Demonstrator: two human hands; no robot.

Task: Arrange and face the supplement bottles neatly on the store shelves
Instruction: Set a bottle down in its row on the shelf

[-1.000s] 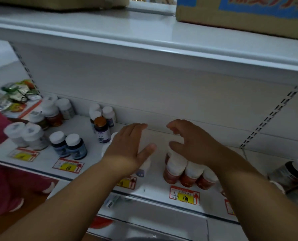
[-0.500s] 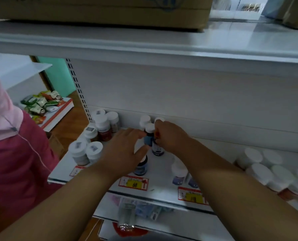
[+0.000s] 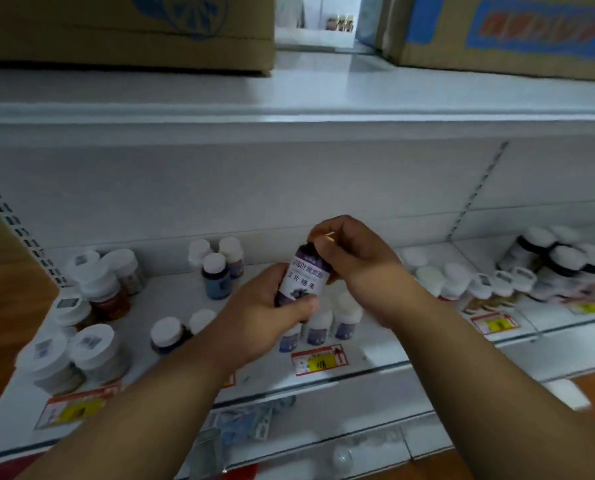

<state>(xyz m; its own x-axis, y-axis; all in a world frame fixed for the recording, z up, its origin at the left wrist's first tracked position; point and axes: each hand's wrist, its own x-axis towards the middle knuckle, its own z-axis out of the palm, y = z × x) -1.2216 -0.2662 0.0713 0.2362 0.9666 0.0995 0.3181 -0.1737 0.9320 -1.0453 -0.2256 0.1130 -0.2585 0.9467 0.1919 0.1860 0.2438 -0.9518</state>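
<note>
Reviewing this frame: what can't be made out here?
- Head view: held bottle's cap, hidden under the right hand.
- Its base, covered by the left hand.
- Bottles at far right: labels blurred, row cut by the frame edge.
- Price tag: small print too blurred to read.

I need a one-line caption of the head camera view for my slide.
Both hands lift a purple-labelled bottle above the shelf: left hand grips its base, right hand its cap.

White shelf (image 3: 375,358) bearing supplement bottles (image 3: 216,275)
</note>
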